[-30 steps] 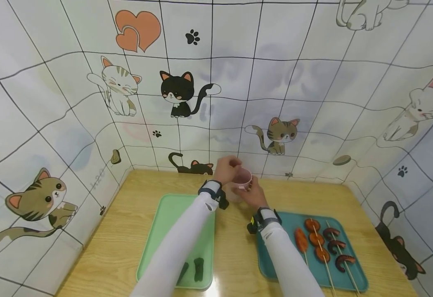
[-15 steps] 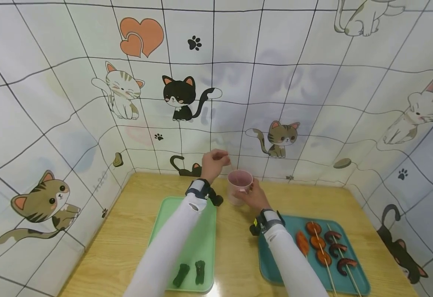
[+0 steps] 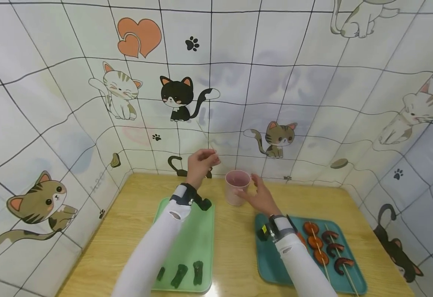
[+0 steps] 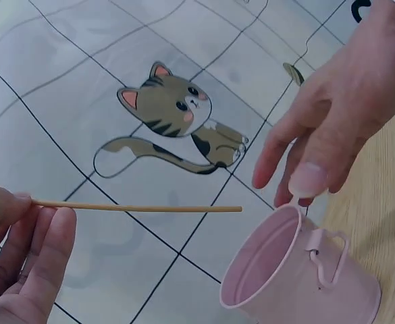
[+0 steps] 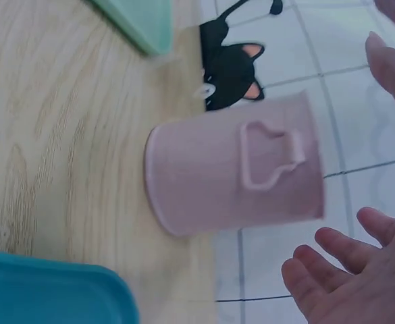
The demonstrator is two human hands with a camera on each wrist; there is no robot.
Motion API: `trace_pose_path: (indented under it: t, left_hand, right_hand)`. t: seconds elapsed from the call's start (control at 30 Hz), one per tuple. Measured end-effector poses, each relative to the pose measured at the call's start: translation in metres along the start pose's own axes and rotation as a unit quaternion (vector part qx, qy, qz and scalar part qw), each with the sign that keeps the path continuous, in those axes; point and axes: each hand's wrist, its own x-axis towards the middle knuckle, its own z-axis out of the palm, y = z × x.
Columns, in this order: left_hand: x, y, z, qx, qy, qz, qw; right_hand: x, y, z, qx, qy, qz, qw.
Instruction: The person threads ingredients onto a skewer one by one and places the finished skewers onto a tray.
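Note:
My left hand (image 3: 199, 166) pinches a thin bare wooden skewer (image 4: 150, 208) between thumb and fingers, left of the pink bucket and higher than its rim. In the left wrist view the skewer points toward the bucket. The pink bucket (image 3: 234, 194), with a small side handle, stands upright on the table near the wall. Beside it on the right is my right hand (image 3: 261, 199), fingers spread and holding nothing. In the right wrist view a gap shows between this hand (image 5: 369, 270) and the bucket.
On the left lies a green tray (image 3: 188, 243) with dark green pieces (image 3: 179, 275) at its near end. A teal tray (image 3: 272, 262) on the right carries round orange-brown slices on a skewer (image 3: 315, 242) and curled dark pieces on another (image 3: 334, 248). A cat-print wall covering (image 3: 223, 82) rises behind the table.
My left hand has drawn away from the bucket to the left, bringing the skewer along. My right hand has let go of the bucket and opened beside it.

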Motion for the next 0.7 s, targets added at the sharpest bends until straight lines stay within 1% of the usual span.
trace_pose_path:
  t: [0.07, 0.13, 0.23, 0.37, 0.47, 0.57, 0.7]
  left_hand:
    - [-0.008, 0.004, -0.001, -0.015, -0.006, 0.001, 0.9999]
    - [-0.017, 0.007, -0.001, -0.044, -0.016, 0.002, 0.9989]
    - [-0.032, 0.006, 0.0, -0.075, -0.029, 0.001, 0.9968]
    - [-0.055, -0.002, -0.002, -0.086, -0.038, -0.008, 0.9956]
    - [-0.072, -0.009, -0.003, -0.093, -0.043, -0.022, 0.9945]
    - [-0.086, -0.015, 0.0, -0.096, -0.05, -0.031, 0.9937]
    - [-0.101, -0.022, 0.006, -0.094, -0.059, -0.04, 0.993]
  right_hand:
    - [-0.007, -0.005, -0.002, -0.005, 0.003, -0.014, 1.0]
    - [-0.014, -0.009, -0.005, -0.012, 0.01, -0.038, 0.999]
    - [-0.027, -0.018, -0.009, 0.0, 0.019, -0.063, 0.998]
    - [-0.045, -0.029, -0.011, 0.03, 0.012, -0.08, 0.996]
    - [-0.055, -0.032, -0.008, 0.041, 0.0, -0.095, 0.995]
    - [-0.064, -0.033, -0.006, 0.043, -0.011, -0.105, 0.993]
    - [-0.074, -0.035, 0.0, 0.056, -0.032, -0.123, 0.99]
